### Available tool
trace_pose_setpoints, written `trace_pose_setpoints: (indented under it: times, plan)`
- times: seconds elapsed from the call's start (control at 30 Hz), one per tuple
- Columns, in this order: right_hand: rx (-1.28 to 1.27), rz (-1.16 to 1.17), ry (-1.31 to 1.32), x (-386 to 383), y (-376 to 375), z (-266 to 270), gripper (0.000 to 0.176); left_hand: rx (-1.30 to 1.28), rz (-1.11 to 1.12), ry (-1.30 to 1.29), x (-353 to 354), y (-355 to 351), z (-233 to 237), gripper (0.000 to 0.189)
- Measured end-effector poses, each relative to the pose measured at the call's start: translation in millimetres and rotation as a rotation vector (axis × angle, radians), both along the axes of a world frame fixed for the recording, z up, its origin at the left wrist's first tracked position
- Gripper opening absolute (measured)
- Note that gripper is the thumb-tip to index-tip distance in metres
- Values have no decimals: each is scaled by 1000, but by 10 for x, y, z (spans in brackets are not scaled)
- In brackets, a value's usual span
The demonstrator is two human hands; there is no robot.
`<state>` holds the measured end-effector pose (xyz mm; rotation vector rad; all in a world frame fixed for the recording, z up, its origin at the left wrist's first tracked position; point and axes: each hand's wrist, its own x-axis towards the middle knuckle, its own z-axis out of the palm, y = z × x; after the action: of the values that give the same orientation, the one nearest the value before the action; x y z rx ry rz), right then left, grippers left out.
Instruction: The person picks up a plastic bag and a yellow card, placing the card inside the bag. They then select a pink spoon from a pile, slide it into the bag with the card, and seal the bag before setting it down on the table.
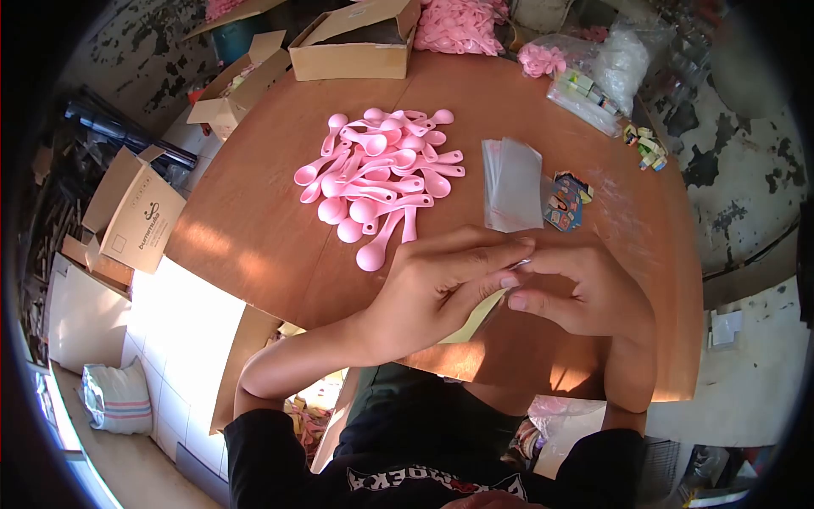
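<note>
Just above the front part of the table, both hands meet over a clear plastic bag with a pale yellow card in it. My left hand is closed on it, thumb and fingers pinching the upper edge and covering most of it. My right hand curls in from the other side, fingertips at the bag's edge beside my left fingertips; a small shiny bit of plastic shows between them. Beyond my left hand lies a loose pile of pink spoons. A stack of clear plastic sleeves and printed cards lie beyond the hands.
The brown wooden table has a curved edge. An open cardboard box and a bag of pink pieces stand at the back. Plastic packs and small boxes lie far right. Another carton stands left.
</note>
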<state>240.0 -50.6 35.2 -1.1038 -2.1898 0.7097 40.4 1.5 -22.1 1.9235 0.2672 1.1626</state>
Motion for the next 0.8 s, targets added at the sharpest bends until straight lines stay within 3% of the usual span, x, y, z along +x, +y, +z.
trace_pose_setpoints:
  times: [0.03, 0.13, 0.23, 0.27, 0.3, 0.37, 0.4, 0.57, 0.67, 0.8]
  plan:
    - [0, 12, 4, 0, -22, 14, 18, 0, 12, 4, -19, -30, -16, 29]
    - [-136, 82, -200, -3, -89, 42, 16, 323, 98, -25, -34, -107, -47, 31]
    - [-57, 155, -240, -101, -131, -115, 15, 307, 163, -32, -52, -290, -36, 29]
    - [-24, 128, -159, -156, -144, -138, 15, 251, 193, -29, -84, -344, -66, 44]
    - [8, 99, -78, -194, -152, -151, 16, 250, 192, -29, -116, -418, -89, 44]
    - [-46, 113, -59, -243, -151, -112, 17, -152, 196, 83, -198, -557, -129, 60]
    - [-98, 135, -44, -256, -144, -99, 18, -155, 193, 75, -238, -566, -239, 63]
    - [-160, 58, 267, -249, 59, -239, 24, -342, 324, 110, -478, -613, -552, 48]
    - [67, -161, 140, -330, 473, -423, 27, -517, 292, 37, -510, -519, -701, 48]
    - [364, -175, -132, -322, 1121, -694, 31, -464, 324, 33, -513, -476, -787, 49]
